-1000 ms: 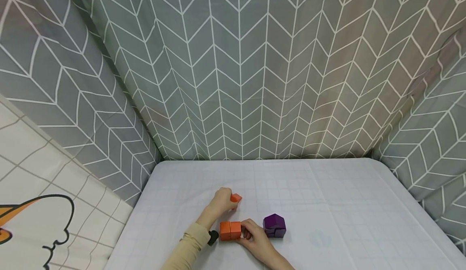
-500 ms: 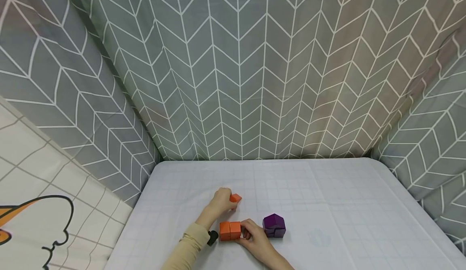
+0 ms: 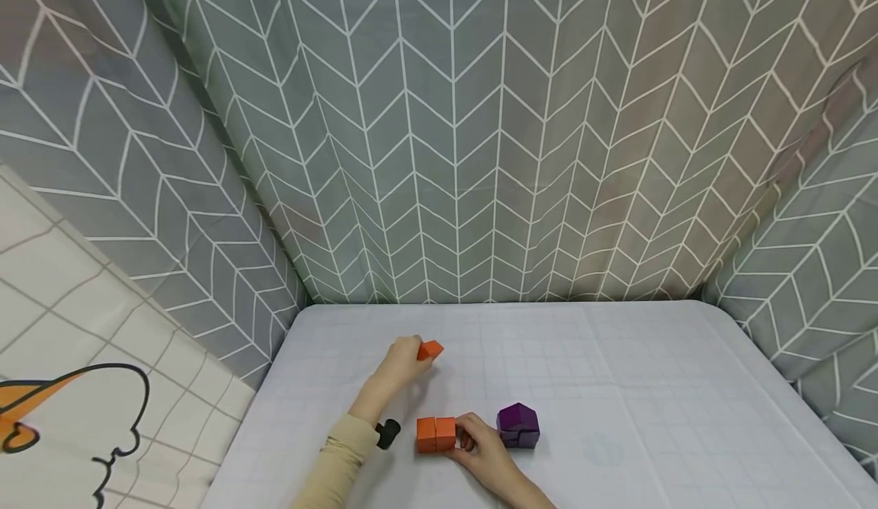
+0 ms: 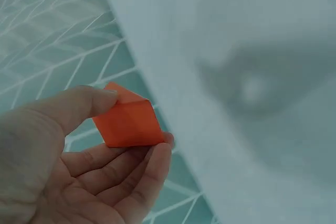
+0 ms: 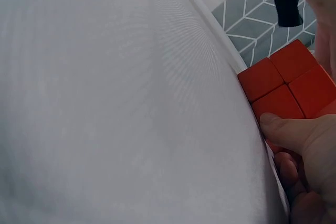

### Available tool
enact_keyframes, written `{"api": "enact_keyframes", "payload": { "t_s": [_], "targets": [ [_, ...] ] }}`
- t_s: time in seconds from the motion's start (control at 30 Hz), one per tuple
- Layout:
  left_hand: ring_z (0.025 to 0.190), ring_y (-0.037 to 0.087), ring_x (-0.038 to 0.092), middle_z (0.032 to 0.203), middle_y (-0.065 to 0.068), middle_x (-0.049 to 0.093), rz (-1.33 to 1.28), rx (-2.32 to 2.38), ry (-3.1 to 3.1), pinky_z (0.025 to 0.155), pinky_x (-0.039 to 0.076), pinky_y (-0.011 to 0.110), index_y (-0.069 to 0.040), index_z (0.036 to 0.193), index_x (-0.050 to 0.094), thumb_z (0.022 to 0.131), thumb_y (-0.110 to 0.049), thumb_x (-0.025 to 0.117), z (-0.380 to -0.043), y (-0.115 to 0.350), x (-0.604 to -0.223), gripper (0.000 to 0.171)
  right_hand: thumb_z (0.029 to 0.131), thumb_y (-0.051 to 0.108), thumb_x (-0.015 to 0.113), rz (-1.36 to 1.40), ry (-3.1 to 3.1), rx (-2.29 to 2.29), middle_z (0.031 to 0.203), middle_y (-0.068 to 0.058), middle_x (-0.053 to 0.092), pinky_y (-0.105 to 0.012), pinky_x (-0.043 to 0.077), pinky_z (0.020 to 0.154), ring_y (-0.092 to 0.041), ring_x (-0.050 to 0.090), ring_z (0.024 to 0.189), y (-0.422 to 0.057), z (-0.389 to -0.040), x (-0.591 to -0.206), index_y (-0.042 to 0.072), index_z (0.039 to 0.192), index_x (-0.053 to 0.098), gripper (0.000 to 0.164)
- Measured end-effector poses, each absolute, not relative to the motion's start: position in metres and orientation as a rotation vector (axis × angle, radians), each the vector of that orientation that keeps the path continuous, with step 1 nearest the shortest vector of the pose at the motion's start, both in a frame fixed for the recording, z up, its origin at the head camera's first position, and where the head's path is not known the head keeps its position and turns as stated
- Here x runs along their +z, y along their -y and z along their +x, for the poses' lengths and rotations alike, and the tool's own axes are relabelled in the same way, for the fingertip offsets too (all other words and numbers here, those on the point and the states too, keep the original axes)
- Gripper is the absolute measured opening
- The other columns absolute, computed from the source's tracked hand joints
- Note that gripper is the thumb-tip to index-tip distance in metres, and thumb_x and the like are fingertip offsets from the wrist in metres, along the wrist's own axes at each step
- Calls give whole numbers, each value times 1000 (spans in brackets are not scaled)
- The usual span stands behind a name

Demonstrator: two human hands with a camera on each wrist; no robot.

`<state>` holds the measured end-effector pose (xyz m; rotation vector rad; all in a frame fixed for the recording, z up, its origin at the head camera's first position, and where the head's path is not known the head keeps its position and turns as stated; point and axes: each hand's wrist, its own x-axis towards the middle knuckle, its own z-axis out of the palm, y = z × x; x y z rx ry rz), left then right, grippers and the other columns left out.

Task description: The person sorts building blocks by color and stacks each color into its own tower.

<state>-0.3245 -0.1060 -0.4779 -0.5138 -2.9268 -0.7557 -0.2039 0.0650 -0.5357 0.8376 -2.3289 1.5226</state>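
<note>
In the head view my left hand (image 3: 401,363) is raised over the far left part of the table, pinching a small faceted orange block (image 3: 430,350). The left wrist view has this orange block (image 4: 131,121) between the thumb and the fingertips, with slanted faces showing. Closer to me, orange cube-shaped blocks (image 3: 435,434) stand pressed together on the table. My right hand (image 3: 483,452) grips them from their right side. In the right wrist view the thumb lies on one face of the orange blocks (image 5: 278,100), and the other fingers are curled beneath it.
A dark purple many-sided block (image 3: 518,425) sits on the white-covered table (image 3: 617,387), just right of my right hand. A patterned grey curtain (image 3: 480,151) hangs behind the table. The left wrist wears a black device (image 3: 388,433).
My left hand has moved away from me and slightly left with the small orange block, rising off the table. The right hand and the orange blocks beside it stay put.
</note>
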Motion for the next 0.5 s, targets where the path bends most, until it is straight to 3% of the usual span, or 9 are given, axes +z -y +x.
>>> {"api": "enact_keyframes", "payload": {
  "t_s": [0.5],
  "targets": [
    [61,14,49,75,6,57,-472,-815,2685,54,43,24,2,92,59,77,-14,64,-305,127,-403,23,68,-3,71,828,2346,1525,77,-8,52,-26,44,52,-26,49,62,-66,-202,-536,2,94,57,29]
  ]
}}
